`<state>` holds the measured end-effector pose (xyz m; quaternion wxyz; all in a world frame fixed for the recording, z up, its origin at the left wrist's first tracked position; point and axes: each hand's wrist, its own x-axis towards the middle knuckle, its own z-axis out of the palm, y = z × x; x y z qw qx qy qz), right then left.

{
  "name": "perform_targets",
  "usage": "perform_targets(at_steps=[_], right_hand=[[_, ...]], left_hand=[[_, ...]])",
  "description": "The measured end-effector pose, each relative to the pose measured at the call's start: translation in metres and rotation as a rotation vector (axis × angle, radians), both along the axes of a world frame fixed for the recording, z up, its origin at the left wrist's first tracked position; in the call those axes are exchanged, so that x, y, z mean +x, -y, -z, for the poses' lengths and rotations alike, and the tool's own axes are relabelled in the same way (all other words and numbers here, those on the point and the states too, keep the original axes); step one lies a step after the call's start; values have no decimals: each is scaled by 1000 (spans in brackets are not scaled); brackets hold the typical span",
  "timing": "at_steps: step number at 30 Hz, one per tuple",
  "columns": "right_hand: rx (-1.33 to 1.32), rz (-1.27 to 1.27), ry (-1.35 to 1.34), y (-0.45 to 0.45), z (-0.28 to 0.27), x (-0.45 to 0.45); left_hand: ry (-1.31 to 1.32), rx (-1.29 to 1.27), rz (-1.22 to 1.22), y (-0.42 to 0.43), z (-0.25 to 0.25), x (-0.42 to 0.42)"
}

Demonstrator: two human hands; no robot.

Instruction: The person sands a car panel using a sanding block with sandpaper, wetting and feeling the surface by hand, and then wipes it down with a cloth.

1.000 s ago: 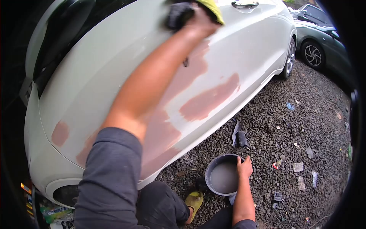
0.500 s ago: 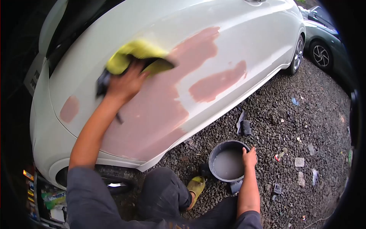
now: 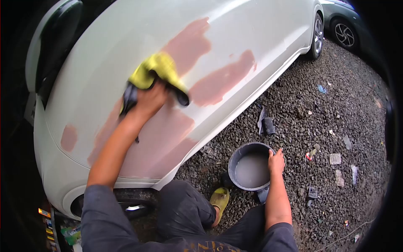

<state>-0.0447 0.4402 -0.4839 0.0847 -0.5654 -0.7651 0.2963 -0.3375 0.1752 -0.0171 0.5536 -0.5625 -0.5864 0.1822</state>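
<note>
My left hand [image 3: 151, 100] is closed on a yellow and dark grey cloth [image 3: 156, 67], pressed to the side of the white car [image 3: 107, 63]. Motion blurs hand and cloth slightly. Around and under the cloth, dull pinkish-brown patches [image 3: 161, 140] mark the panel, and part of the largest one is hidden by my forearm. My right hand [image 3: 276, 161] grips the rim of a dark round bucket [image 3: 232, 170] on the gravel, fingers over its right edge. Cloudy grey liquid [image 3: 252, 170] stands inside it.
Dark gravel [image 3: 294, 109] covers the ground, with scraps of litter [image 3: 335, 158] on it. A black block-like piece [image 3: 268, 125] lies beyond the bucket. Another car [image 3: 344, 25] stands at the upper right. My foot in a yellow-green clog [image 3: 219, 199] is left of the bucket.
The cloth in my left hand has moved down and to the right across the panel. The view has shifted a little. My right hand stays on the bucket rim.
</note>
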Motion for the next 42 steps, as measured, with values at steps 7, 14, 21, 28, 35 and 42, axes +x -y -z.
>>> perform_targets(at_steps=[7, 14, 21, 28, 35, 42], right_hand=[[49, -6, 20, 0, 6, 1], [45, -7, 51, 1, 0, 2], [43, -2, 48, 2, 1, 4], [31, -6, 28, 3, 5, 5], [-41, -16, -5, 0, 3, 9], [28, -38, -10, -4, 9, 4]], left_hand=[[682, -316, -56, -242, -53, 0], [288, -601, -143, -226, -29, -9], [499, -749, -53, -53, 48, -25], [649, -784, -156, 85, 125, -18], [921, -670, -314, 269, 223, -9], [568, -336, -293, 132, 276, -22]])
